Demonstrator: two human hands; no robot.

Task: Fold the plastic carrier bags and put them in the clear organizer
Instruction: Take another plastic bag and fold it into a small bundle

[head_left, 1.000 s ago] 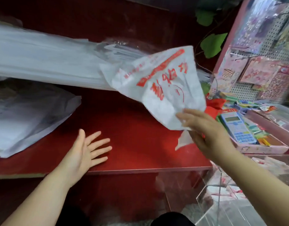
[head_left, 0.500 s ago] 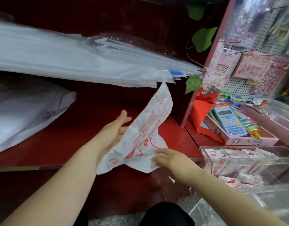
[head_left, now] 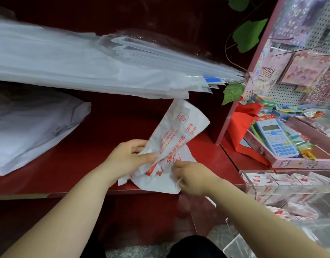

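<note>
A white plastic carrier bag (head_left: 176, 135) with red print lies partly on the red shelf (head_left: 82, 164), its far end lifted. My left hand (head_left: 129, 157) grips the bag's left side, thumb on top of the plastic. My right hand (head_left: 190, 176) pinches the bag's near right edge. The clear organizer (head_left: 298, 194) stands at the lower right, and its compartments hold several folded white and red bags.
A long stack of white and clear bags (head_left: 86, 66) hangs over the shelf. A flat white pile (head_left: 30, 131) lies at the left. A pink tray (head_left: 298, 161) with a blue calculator (head_left: 276, 138) and a red cloth (head_left: 240, 125) sits at the right.
The bag came down from the air onto the shelf. My left hand went from resting flat on the shelf to gripping the bag, and my right hand shifted to its near edge.
</note>
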